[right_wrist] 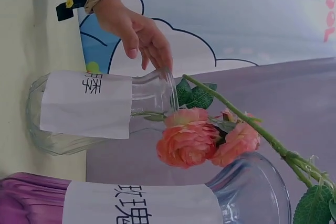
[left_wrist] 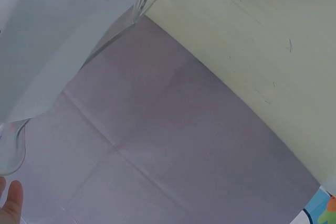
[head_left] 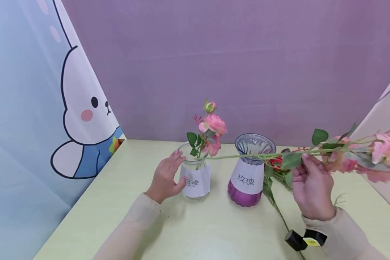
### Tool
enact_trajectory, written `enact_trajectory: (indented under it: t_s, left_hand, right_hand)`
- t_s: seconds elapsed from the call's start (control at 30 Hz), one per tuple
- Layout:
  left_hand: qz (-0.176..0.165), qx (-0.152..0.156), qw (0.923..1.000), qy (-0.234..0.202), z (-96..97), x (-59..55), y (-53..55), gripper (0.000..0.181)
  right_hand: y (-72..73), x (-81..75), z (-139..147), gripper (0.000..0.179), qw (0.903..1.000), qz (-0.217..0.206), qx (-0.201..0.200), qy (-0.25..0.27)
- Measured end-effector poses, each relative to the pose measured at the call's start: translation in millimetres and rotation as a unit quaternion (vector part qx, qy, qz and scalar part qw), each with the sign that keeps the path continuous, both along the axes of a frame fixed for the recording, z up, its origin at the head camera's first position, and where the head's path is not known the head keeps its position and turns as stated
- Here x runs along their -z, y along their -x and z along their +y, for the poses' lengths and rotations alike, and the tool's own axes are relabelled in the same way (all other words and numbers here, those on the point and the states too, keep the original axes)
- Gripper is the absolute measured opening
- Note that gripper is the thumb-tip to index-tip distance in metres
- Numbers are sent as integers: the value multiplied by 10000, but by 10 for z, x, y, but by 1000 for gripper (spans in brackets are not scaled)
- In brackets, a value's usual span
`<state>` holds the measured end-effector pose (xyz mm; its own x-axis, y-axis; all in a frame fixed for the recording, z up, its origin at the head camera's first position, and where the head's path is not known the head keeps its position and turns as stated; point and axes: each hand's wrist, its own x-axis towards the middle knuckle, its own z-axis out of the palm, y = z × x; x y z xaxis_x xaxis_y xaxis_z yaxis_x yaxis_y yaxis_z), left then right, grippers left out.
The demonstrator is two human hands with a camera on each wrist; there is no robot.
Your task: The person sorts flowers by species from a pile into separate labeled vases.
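Observation:
My right hand (head_left: 313, 187) pinches the green stem of a spray of pink artificial flowers (head_left: 388, 153). The spray lies almost level, blossoms to the right. Its bare stem end (right_wrist: 202, 85) points left, close to the mouth of a clear glass vase (head_left: 195, 184) with a white paper label. Beside that vase is my left hand (head_left: 167, 177), its loosely extended fingers at the rim. One pink flower stem (head_left: 213, 124) stands in the clear vase, leaning right. In the left wrist view, the labelled vase (left_wrist: 52, 40) fills the upper left and only fingertips (left_wrist: 13, 203) show.
Right of the clear vase stands a purple-bottomed glass vase (head_left: 247, 178), also labelled, below the held stem. Behind it, a red flower (head_left: 275, 163) lies on the pale table (head_left: 214, 231), its long stem reaching the front. A purple backdrop (head_left: 234, 72) closes off the back.

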<state>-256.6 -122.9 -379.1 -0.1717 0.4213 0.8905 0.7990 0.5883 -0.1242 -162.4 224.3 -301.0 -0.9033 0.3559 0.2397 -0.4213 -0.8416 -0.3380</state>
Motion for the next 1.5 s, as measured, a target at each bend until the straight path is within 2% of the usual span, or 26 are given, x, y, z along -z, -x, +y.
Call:
enact_trajectory:
  t_s: [0.1,0.17,0.3,0.57,0.73,0.83,0.93,1.0,1.13,1.2,1.27,1.37,1.47,1.5]
  left_hand:
    - [18,-10,10000,-39,4,6,-1,45]
    - [42,-6,10000,-56,8,9,1,45]
    - [33,7,10000,-48,27,-3,6,46]
    - [-36,-49,9999,-161,21,0,8,45]
    - [-42,-112,9997,-197,6,25,4,46]
    - [-31,-133,9997,-211,10,36,0,46]
    - [-6,-137,9997,-223,14,55,4,46]
    - [6,-127,9996,-238,20,69,9,46]
    - [-41,-96,9997,-241,34,81,14,46]
    - [-60,-90,9997,-225,39,80,13,46]
    - [-66,-93,9998,-192,39,77,13,47]
    - [-3,-69,9999,-156,32,61,15,47]
    - [65,-27,9999,-116,19,44,22,46]
    - [75,-21,9999,-105,15,37,22,46]
  right_hand:
    - [14,-76,-82,22,9992,133,262,-254]
    - [28,-125,-133,18,9975,199,515,-446]
    - [67,-241,-200,14,9938,118,926,-609]
    - [166,-522,-395,13,9862,-217,1003,-1300]
    - [264,-611,-519,15,9733,59,1125,-2001]
    - [339,-646,-564,19,9597,444,1219,-2492]
    - [407,-672,-616,21,9432,566,1248,-3025]
    - [444,-680,-647,26,9321,370,1296,-3361]
    - [505,-660,-707,41,9039,-200,1318,-4063]
    - [543,-640,-738,44,8933,-318,1275,-4298]
    - [571,-615,-777,42,8892,-418,1175,-4402]
    - [604,-574,-847,35,8775,-586,1241,-4594]
    - [633,-554,-937,28,8546,-811,1469,-4915]
    - [647,-556,-971,26,8408,-898,1566,-5103]
